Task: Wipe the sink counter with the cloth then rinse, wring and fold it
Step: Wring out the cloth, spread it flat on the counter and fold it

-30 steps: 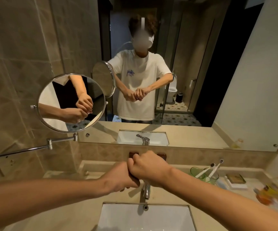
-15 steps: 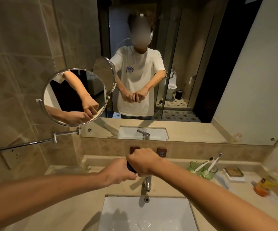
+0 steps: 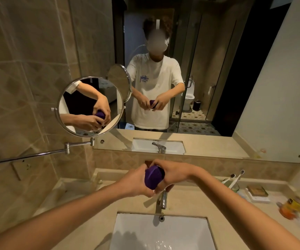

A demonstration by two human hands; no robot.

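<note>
A purple cloth [image 3: 152, 177], bunched into a tight wad, is held between both hands above the chrome tap [image 3: 162, 199]. My left hand [image 3: 135, 181] grips its left side and my right hand [image 3: 172, 173] curls round its right side and top. Below them lies the white sink basin [image 3: 125, 231], wet at the bottom, set in the beige stone counter [image 3: 91, 210]. The wall mirror shows the same grip on the cloth from the front.
A round swing-arm mirror [image 3: 89, 106] juts from the left tiled wall. On the counter at right stand a green glass with two toothbrushes [image 3: 233, 182], a soap dish [image 3: 257, 193] and a blurred orange bottle [image 3: 289, 207].
My fists, pressed tight together a second ago, have parted and loosened, and the purple cloth now shows between them. The view has tilted down towards the basin.
</note>
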